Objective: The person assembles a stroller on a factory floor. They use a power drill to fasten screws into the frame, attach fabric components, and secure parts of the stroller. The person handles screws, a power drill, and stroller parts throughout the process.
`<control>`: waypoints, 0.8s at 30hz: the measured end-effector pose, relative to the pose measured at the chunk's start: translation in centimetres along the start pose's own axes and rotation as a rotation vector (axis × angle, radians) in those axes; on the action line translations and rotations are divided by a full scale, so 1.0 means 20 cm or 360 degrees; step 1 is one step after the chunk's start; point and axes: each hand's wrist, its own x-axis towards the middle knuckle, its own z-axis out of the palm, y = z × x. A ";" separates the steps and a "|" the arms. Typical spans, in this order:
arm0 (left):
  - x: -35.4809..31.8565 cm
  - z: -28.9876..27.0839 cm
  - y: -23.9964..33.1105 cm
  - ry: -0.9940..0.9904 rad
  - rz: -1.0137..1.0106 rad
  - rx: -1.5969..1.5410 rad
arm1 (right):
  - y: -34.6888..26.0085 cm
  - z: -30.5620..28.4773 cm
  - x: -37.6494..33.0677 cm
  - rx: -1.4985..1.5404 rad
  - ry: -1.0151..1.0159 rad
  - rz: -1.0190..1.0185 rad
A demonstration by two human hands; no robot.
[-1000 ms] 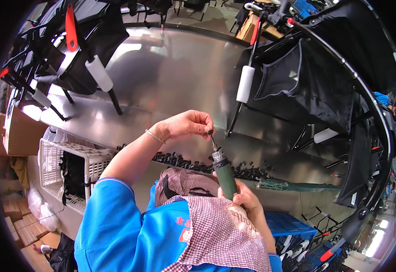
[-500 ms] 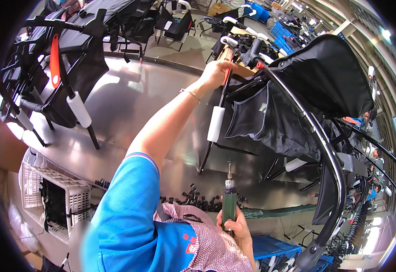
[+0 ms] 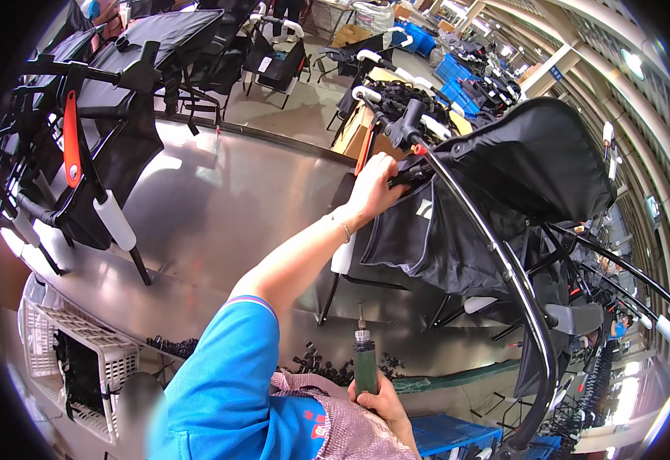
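Observation:
A black folding stroller (image 3: 457,230) stands in front of me on the right, with a fabric canopy (image 3: 538,157) and a long curved tube. My left hand (image 3: 375,188) reaches up to it, fingers closed round a black bar of its frame below the grey-black joint (image 3: 405,126). Beside that hand, an orange-red strip (image 3: 365,149) lies along the frame, and a white foam sleeve (image 3: 342,258) shows under the wrist. Low in the middle, my right hand (image 3: 385,402) grips a green power screwdriver (image 3: 365,366), its bit pointing up and touching nothing.
A metal worktop (image 3: 220,207) lies under the stroller. Another black stroller (image 3: 120,153) with an orange-red strip is on the left. Small black parts (image 3: 319,366) line the near edge. A white plastic basket (image 3: 112,349) sits at lower left, a blue crate (image 3: 457,433) at lower right.
My left hand has shifted from the upright tube by the orange-red strip, down and right onto the black bar. The view has tilted. The right hand still holds the screwdriver.

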 end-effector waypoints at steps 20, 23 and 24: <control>-0.07 -0.07 0.06 0.0193 0.0050 0.0135 | -0.05 -0.03 0.08 0.0006 -0.0085 -0.0033; -0.13 -0.03 0.07 0.0258 0.0108 0.0194 | -0.07 -0.05 0.10 0.0051 -0.0079 -0.0068; -0.14 -0.02 0.08 0.0278 0.0116 0.0213 | -0.08 -0.06 0.11 0.0068 -0.0084 -0.0094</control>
